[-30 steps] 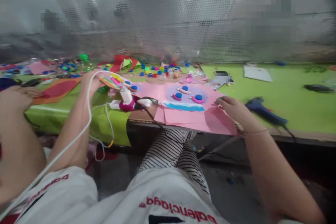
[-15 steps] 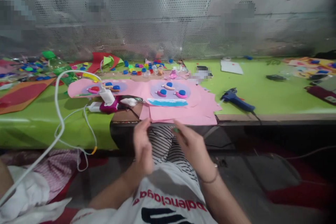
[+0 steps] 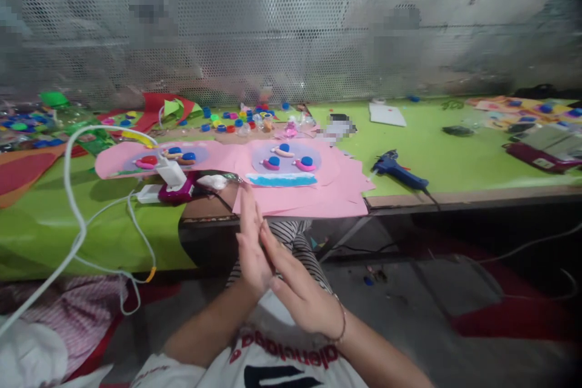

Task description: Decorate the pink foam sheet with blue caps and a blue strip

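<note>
My left hand (image 3: 254, 248) and my right hand (image 3: 300, 291) meet palm to palm above my lap, just in front of the table edge. Their fingers lie straight, the right hand slanting across the left palm. A small green lump, seen at my right fingers half a second ago, is now hidden, seemingly between the palms. Beyond the fingertips lies pink paper (image 3: 336, 200) with a lilac oval (image 3: 284, 163). Snail-like figures with blue caps (image 3: 307, 162) sit on it above a blue and white strip (image 3: 280, 180).
A blue glue gun (image 3: 400, 171) rests on the right. Left are a purple power block (image 3: 176, 189) with white plugs (image 3: 170, 173) and a looping white cable (image 3: 68, 188). Several coloured bottle caps (image 3: 221, 128) lie behind, near a green bottle (image 3: 68, 112).
My hands, apart before, have come together palm to palm. The green lump has gone out of sight. The view has shifted slightly to the right.
</note>
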A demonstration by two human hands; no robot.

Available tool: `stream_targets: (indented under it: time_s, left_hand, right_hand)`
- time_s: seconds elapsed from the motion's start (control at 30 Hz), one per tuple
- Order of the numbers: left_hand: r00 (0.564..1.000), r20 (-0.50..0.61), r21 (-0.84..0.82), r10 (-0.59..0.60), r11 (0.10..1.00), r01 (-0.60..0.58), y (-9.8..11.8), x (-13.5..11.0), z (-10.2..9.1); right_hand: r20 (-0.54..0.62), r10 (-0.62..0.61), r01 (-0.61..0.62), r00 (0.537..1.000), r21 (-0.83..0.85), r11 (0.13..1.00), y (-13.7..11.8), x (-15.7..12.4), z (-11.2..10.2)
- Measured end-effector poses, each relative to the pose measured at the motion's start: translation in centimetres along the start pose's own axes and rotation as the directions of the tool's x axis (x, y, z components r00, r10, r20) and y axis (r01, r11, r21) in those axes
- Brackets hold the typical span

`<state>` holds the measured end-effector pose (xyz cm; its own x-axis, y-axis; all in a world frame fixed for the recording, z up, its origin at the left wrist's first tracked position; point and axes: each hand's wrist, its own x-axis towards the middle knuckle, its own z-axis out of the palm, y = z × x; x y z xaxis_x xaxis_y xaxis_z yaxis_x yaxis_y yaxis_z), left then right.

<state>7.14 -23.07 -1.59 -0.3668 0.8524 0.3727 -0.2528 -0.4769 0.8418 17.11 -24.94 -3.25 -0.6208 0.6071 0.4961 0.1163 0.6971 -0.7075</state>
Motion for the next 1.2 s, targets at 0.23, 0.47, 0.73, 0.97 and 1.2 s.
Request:
stream_targets:
  time_s: [0.23, 0.47, 0.73, 0.97, 1.2]
  left_hand:
    - [0.924, 0.118, -0.071, -0.365, 0.925, 0.374, -3.3, -4.8, 0.2]
    - [0.998, -0.001, -0.156, -0.067, 0.986, 0.066, -0.8, 0.6, -1.2]
    - [0.986, 0.083, -0.229, -0.147, 0.96, 0.162, -0.8, -1.1, -1.0]
    - [0.866, 0.176, -0.358, -0.467, 0.789, 0.499, -2.9, -4.8, -0.4]
    - [0.732, 0.079, -0.584, -0.676, 0.564, 0.584, -1.6, -2.9, -0.2]
  right_hand:
    - [-0.065, 0.074, -0.085, 0.995, -0.196, 0.977, 0.7, 3.6, -1.4]
    - [0.112, -0.004, 0.026, 0.994, -0.202, 0.979, 0.2, 1.4, 1.3]
    - [0.042, 0.045, -0.034, 0.998, -0.233, 0.972, -0.1, 1.6, 0.7]
    - [-0.235, 0.058, -0.127, 0.97, -0.293, 0.947, 0.7, 4.5, -1.3]
    - [-0.238, -0.018, -0.076, 0.971, -0.379, 0.922, 1.4, 4.3, -0.3]
